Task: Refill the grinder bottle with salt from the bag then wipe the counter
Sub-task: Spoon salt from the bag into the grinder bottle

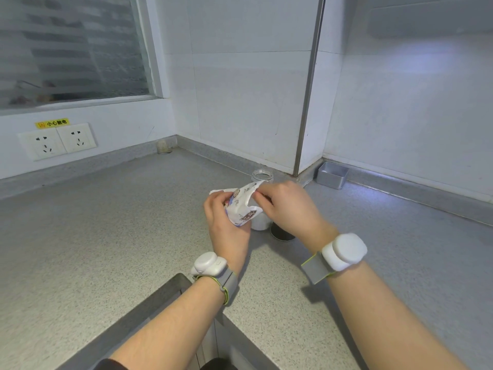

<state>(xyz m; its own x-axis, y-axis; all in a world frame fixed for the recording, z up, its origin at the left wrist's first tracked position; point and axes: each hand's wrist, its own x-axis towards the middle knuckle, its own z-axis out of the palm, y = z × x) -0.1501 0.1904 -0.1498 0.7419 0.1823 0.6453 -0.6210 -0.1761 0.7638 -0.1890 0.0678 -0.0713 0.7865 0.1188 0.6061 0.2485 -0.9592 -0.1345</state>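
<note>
I have both hands clamped on the salt bag [241, 206], left hand [226, 222] gripping its body, right hand [285, 206] pinching its top, above the open grinder bottle [262, 178] near the surface's back corner; a jerky tear could scatter salt

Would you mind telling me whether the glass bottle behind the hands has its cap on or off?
Off: the glass bottle stands upright on the counter with its round mouth bare and open.

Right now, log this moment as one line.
both hands grip salt bag | open glass jar behind | dark cap on counter | pouring not begun
</note>
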